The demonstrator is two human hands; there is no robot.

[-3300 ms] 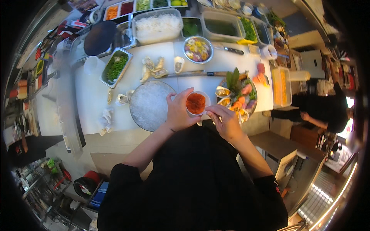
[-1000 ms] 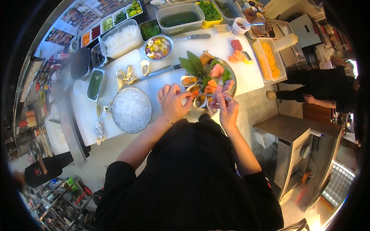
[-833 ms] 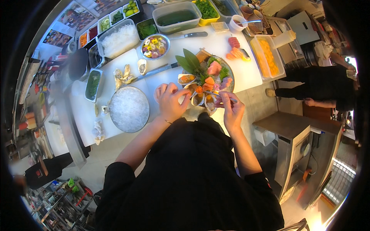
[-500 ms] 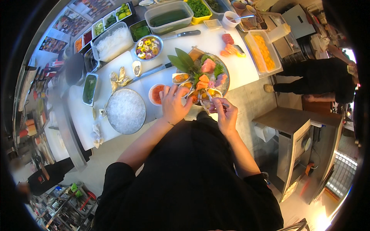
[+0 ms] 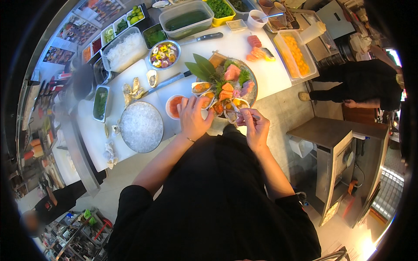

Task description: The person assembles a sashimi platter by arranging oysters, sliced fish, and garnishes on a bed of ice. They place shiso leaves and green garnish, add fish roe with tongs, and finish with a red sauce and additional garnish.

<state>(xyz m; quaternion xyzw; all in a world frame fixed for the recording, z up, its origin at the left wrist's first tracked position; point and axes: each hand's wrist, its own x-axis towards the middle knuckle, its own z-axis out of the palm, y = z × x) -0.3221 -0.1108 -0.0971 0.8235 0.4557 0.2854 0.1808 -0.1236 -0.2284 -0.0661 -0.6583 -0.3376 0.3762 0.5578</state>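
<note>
A round plate [image 5: 254, 82] carries pink and orange fish pieces, green leaves and several topped oysters along its near side. My left hand [image 5: 194, 119] reaches over the near left edge, its curved fingers and thumb closed around the side of an oyster [image 5: 209, 99]. From the right, my right hand [image 5: 257, 129] pinches a slim metal utensil [image 5: 249, 115]. The utensil's tip points left over the near oysters, too small to tell what kind it is. A small white bowl of orange-red topping [image 5: 175, 107] stands just left of my left hand.
A long knife [image 5: 167, 83] lies beside loose oyster shells [image 5: 134, 90]. A bowl of crushed ice [image 5: 141, 127] stands at left, a bowl of edible flowers [image 5: 164, 55] farther back. Cut fish [image 5: 260, 51] and a tub of yellow-orange pieces [image 5: 294, 54] are at right. Another person [image 5: 365, 82] stands beyond.
The whole view has shifted slightly. My right hand keeps the utensil, whose tip has moved a little over the near oysters. My left hand stays at the same oyster.
</note>
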